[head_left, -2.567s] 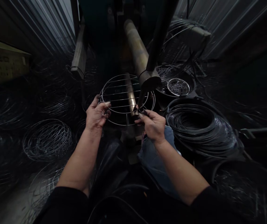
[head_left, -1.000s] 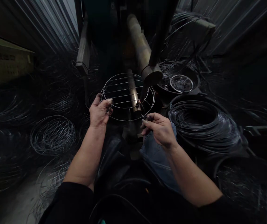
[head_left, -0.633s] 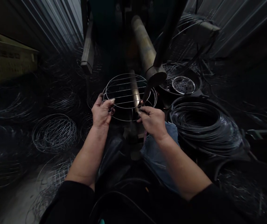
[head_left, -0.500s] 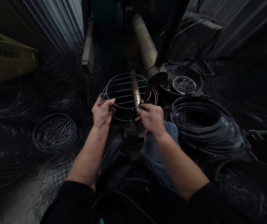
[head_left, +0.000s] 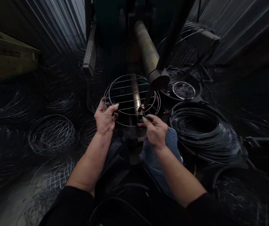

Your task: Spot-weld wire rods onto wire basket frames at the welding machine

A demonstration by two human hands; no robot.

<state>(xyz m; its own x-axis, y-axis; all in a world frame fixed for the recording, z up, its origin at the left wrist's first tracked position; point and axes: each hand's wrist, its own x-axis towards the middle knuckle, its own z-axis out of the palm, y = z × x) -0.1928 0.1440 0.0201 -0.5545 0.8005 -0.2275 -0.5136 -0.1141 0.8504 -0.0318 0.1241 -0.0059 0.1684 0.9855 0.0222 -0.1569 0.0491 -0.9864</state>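
Observation:
A round wire rack with parallel cross wires rests over the lower bar of a spot welder. My left hand is closed on the rack's left rim. My right hand pinches a short piece of wire at the rack's near rim, just below the welder's upper electrode tip. The electrode's dark cone head hangs from a slanted arm above the rack.
A big coil of dark wire lies to the right. Behind it a basin with a small metal bowl of short pieces. Finished wire racks are piled on the floor at left. A large pipe runs back at centre. Blue-clad knee below.
My right hand pulled back from the rack a second ago, then returned to its near rim under the electrode. My left hand kept its grip; the view shifted slightly.

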